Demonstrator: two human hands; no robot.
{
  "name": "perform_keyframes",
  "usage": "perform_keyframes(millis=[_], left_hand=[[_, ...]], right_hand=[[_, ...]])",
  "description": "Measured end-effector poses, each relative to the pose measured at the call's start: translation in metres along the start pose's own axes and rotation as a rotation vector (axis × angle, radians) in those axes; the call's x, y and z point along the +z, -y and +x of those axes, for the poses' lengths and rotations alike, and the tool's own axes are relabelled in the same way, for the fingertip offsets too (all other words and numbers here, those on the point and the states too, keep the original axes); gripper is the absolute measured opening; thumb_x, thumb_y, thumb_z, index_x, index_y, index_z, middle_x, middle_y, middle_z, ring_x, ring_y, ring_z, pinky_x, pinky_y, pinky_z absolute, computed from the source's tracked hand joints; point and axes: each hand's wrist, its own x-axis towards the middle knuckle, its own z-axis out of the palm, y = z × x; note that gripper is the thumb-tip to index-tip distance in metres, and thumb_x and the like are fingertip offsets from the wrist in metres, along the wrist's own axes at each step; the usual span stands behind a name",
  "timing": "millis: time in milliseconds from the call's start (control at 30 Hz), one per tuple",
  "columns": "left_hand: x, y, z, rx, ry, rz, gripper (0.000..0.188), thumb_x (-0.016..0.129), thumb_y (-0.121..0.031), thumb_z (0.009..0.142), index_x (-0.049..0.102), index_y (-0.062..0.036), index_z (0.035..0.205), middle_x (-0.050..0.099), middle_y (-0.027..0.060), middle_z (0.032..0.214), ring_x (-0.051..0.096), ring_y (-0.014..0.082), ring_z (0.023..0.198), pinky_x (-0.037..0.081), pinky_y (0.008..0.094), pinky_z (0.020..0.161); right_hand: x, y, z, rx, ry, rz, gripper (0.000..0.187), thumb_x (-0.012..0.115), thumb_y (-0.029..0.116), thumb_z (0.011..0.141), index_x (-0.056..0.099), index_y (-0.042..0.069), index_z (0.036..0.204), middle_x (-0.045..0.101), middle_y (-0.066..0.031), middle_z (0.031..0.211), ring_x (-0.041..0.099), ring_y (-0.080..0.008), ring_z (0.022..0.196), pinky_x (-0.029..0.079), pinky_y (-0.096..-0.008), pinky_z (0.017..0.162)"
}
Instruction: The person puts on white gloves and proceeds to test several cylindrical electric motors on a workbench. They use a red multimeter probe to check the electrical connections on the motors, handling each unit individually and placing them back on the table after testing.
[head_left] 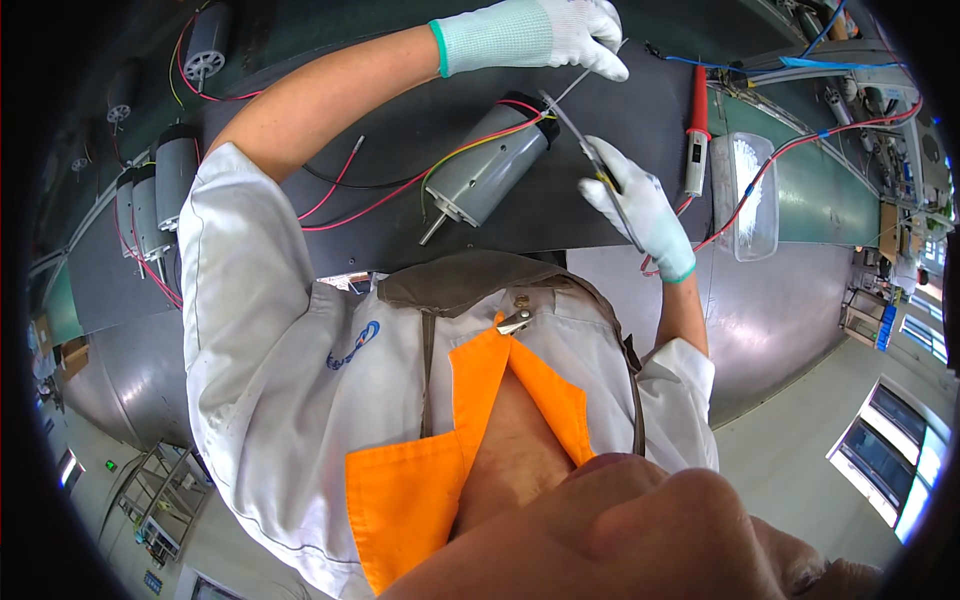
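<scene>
A grey cylindrical motor (485,175) lies tilted on the dark table, with its bare shaft toward me and its black end away. Red and yellow-green wires run along it. Beyond that end, my gloved left hand (545,38) is closed in a pinch on a thin light-coloured strip (573,86), which slants down toward the motor's black end. My gloved right hand (642,205), right of the motor, is wrapped round a long slim metal tool (571,122). Its narrow tip is close to the strip; whether they touch I cannot tell. The fingers partly cover the tool.
A red-handled tool (697,110) with a cable lies on the right, beside a clear plastic box (757,190) holding white pieces. Several more grey motors (177,175) with wires stand at the left. A red cable (800,138) crosses the right side.
</scene>
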Motion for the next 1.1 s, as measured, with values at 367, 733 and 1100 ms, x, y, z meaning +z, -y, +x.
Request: perform_keyframes(millis=[367, 733, 1100], left_hand=[[-0.037, -0.016, -0.013, -0.152, -0.118, -0.019, 0.014, 0.066, -0.019, 0.090, 0.076, -0.0130, 0.096, 0.070, 0.0094, 0.094, 0.068, 0.0280, 0.091, 0.054, 0.0408, 0.075], [-0.082, -0.172, -0.157, -0.862, 0.213, 0.004, 0.047, 0.067, -0.031, 0.091, 0.063, -0.0015, 0.127, 0.066, 0.0191, 0.121, 0.063, 0.0379, 0.111, 0.051, 0.0452, 0.095], [0.047, -0.025, -0.085, -1.421, -0.467, 0.014, 0.073, 0.062, -0.054, 0.094, 0.046, -0.0045, 0.145, 0.056, 0.0226, 0.131, 0.060, 0.0420, 0.114, 0.049, 0.0489, 0.097]], right_hand=[[0.002, 0.010, 0.003, 0.119, 0.069, 0.096, 0.050, 0.073, 0.040, 0.094, 0.064, 0.003, 0.127, 0.064, -0.0160, 0.072, 0.066, -0.0336, 0.064, 0.052, -0.0411, 0.062], [0.029, 0.011, 0.006, 0.470, 0.304, 0.532, 0.056, 0.066, 0.042, 0.100, 0.059, 0.001, 0.137, 0.074, -0.0137, 0.104, 0.072, -0.0168, 0.076, 0.057, -0.0276, 0.060], [0.043, 0.000, 0.194, -0.003, -0.233, 0.954, 0.047, 0.063, 0.022, 0.101, 0.056, -0.008, 0.137, 0.069, -0.0116, 0.108, 0.067, -0.0158, 0.091, 0.059, -0.0319, 0.081]])
